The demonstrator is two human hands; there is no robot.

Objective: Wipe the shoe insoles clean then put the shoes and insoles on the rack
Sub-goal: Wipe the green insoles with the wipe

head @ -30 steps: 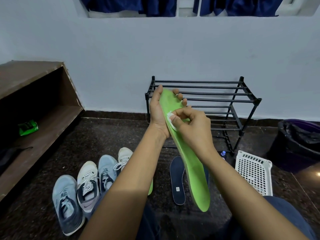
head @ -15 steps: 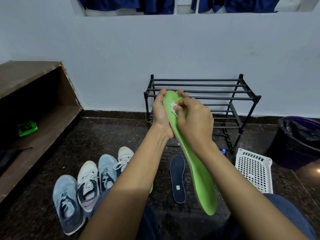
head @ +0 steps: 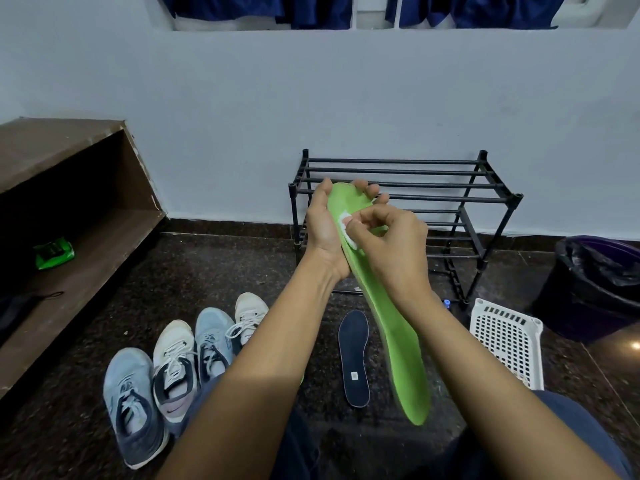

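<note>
— Where do we have the green insole (head: 398,341)?

— Up in front of us, toe end raised, heel slanting down toward our lap. Our left hand (head: 323,233) cradles its upper part from behind, thumb along the near edge, fingertips curling over the far edge.

— And our right hand (head: 391,247)?

— Fingers bent, pinching a small white wipe (head: 348,230) against the insole's face, just beside the left palm.

— Around us?

— A dark insole (head: 354,358) lies on the floor (head: 225,271). The shoes (head: 173,368) sit in a row to its left, and the black rack (head: 485,188) stands beyond.

text: none readable; white shoe (head: 175,368): swoosh logo; navy insole (head: 354,351): label illegible
</note>
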